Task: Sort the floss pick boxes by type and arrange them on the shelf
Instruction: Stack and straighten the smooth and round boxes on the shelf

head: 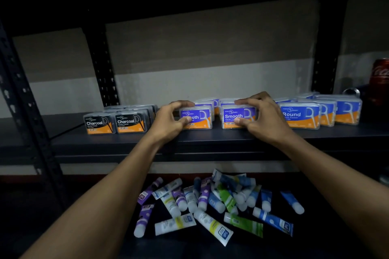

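Observation:
Floss pick boxes stand in three groups along the dark shelf (117,143). Black Charcoal boxes (114,123) are at the left, purple Smooth boxes in the middle, blue Round boxes (300,114) at the right. My left hand (168,121) grips the front left Smooth box (200,118), fingers over its top and thumb on its front. My right hand (263,115) grips the front right Smooth box (233,116) the same way. More Smooth boxes stand in rows behind these two, partly hidden.
A red soda can (381,80) stands at the far right of the shelf, with a round metal object (351,91) beside it. Several small tubes (210,204) lie scattered on the lower level. Perforated black uprights (19,94) frame the shelf.

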